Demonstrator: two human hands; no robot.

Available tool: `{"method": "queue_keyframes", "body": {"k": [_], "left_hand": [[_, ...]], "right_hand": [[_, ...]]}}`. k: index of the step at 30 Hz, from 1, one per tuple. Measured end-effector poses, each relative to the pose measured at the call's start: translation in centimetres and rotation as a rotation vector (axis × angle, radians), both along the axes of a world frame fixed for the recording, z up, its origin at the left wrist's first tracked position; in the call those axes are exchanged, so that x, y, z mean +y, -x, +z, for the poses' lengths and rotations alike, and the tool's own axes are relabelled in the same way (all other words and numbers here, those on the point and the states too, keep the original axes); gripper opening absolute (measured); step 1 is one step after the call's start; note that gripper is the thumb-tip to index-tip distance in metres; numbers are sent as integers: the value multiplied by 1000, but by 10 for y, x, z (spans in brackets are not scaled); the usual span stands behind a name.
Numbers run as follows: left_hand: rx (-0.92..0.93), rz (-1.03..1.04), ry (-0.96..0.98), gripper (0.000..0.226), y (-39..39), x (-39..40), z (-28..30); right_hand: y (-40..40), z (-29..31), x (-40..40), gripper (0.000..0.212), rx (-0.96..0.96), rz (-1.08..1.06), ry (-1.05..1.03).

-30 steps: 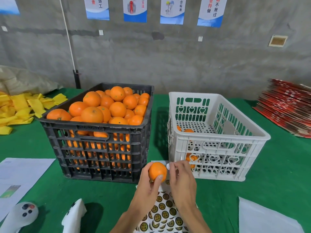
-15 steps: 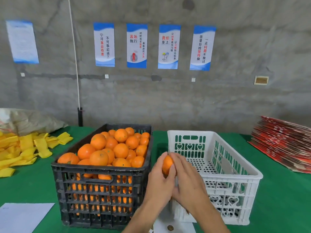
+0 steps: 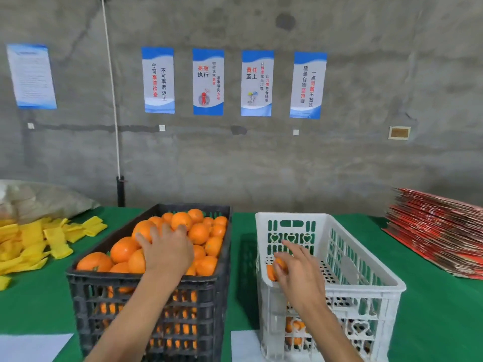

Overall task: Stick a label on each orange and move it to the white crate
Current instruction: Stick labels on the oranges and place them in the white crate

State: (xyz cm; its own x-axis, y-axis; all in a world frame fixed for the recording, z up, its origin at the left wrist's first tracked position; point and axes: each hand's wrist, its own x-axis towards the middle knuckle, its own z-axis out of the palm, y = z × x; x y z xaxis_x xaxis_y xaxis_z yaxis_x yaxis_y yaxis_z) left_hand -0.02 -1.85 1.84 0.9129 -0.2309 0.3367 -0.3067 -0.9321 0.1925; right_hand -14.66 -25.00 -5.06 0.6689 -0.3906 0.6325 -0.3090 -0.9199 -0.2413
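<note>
A black crate (image 3: 146,279) heaped with oranges (image 3: 198,233) stands left of the white crate (image 3: 366,257) on a green table. My left hand (image 3: 167,252) lies palm down on the heap, fingers spread over the fruit and gripping nothing. My right hand (image 3: 300,273) is inside the white crate at its near left corner, with an orange (image 3: 279,265) between its thumb and fingers. The crate rim and my fingers hide part of that orange. More oranges (image 3: 295,327) show through the white crate's front wall. A corner of the white label sheet (image 3: 244,346) shows at the bottom edge.
Yellow foam pieces (image 3: 34,239) and a pale bag (image 3: 44,199) lie at the far left. A stack of red cartons (image 3: 439,231) sits at the right. White paper (image 3: 31,347) lies at the near left. A concrete wall with posters stands behind the table.
Both hands held one orange in front of the crates. Now my right hand has carried it into the white crate, and my left hand has moved onto the heap in the black crate. The camera tilted up.
</note>
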Motion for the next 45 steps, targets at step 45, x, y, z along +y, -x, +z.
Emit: {"method": "queue_keyframes", "body": {"k": [45], "left_hand": [[452,-451,904,39,109,-39,-290]], "right_hand": [[32,-191,59,44,384,54,-370]]}}
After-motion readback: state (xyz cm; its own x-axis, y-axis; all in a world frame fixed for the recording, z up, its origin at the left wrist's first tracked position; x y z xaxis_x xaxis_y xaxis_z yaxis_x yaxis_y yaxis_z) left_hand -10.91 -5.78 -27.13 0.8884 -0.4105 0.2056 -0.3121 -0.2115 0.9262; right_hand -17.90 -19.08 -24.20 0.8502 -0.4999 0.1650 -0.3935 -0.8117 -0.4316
